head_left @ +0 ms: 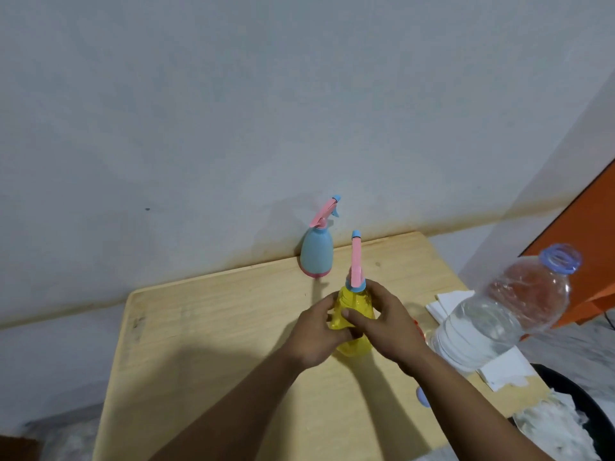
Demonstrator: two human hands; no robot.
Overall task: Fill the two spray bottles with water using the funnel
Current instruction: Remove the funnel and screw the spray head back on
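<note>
A person's two bare forearms reach forward over a pale wooden tabletop set against a grey wall. Both hands meet around a yellow spray bottle that stands upright on the tabletop. The left hand wraps the bottle's left side, fingers curled around its body. The right hand grips the right side, thumb across the front and fingers curled up near the neck, just under the pink and blue spray head, which rises straight above both hands.

Beyond the hands, at the far edge of the tabletop by the wall, stands a blue spray bottle with a pink base and a pink trigger head, well apart from the yellow one.

To the right of the right hand, close to the camera, a large clear water bottle stands uncapped, with a blue ring at its open mouth and water filling its lower part. It rests on white paper towels. Just beside the right forearm lies a small blue cap. A small red shape shows between the right hand and the water bottle; what it is cannot be told. At the lower right corner sits a dark bin holding crumpled white paper.
</note>
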